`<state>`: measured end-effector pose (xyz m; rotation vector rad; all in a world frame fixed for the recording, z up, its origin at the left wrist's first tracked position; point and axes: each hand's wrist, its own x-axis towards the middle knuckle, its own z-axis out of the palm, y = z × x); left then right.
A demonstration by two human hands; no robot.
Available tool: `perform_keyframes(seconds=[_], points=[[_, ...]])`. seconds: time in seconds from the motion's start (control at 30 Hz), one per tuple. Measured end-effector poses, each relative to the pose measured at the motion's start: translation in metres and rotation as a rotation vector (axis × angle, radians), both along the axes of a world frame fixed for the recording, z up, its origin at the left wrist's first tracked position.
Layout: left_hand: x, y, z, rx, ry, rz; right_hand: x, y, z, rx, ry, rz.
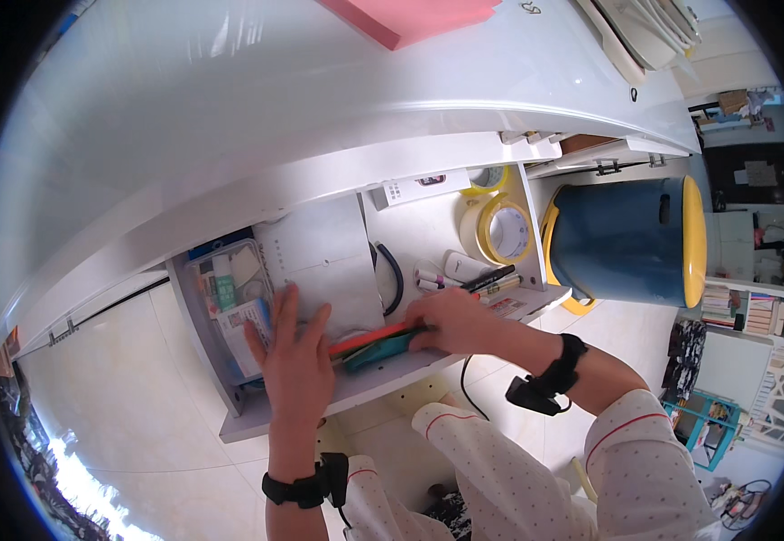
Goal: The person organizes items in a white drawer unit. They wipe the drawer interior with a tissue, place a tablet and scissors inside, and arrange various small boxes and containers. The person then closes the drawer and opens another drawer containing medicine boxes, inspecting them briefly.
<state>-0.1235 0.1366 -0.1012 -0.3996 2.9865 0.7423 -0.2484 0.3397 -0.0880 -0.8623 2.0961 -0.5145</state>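
Observation:
An open white drawer (392,382) lies before me, full of small items. My left hand (297,365) rests with spread fingers on the near edge of a flat white box (324,264), beside a clear plastic container (229,270) of small packets. My right hand (456,318) pinches the right end of a thin orange-red item (375,338) and a teal one (382,351) at the drawer's front wall. Right of that hand lie a black marker (489,278) and other pens. Rolls of tape (508,232) sit in the far right corner. The fingertips of my right hand are partly hidden.
The glossy white tabletop (229,101) overhangs the drawer and bears a pink sheet (419,20). A dark blue bin with a yellow rim (625,243) stands right of the drawer. A black cable (466,389) hangs below the drawer front.

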Motion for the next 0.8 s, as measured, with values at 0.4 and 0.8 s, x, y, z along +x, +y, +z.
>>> perform_keyframes(seconds=[0.4,0.8], points=[[0.003,0.005,0.002,0.563,-0.059,-0.201,-0.01,0.029,0.007,0.057,0.216,-0.26],[0.004,0.009,0.003,0.468,-0.171,0.082,-0.047,0.068,0.001,0.53,0.583,-0.197]])
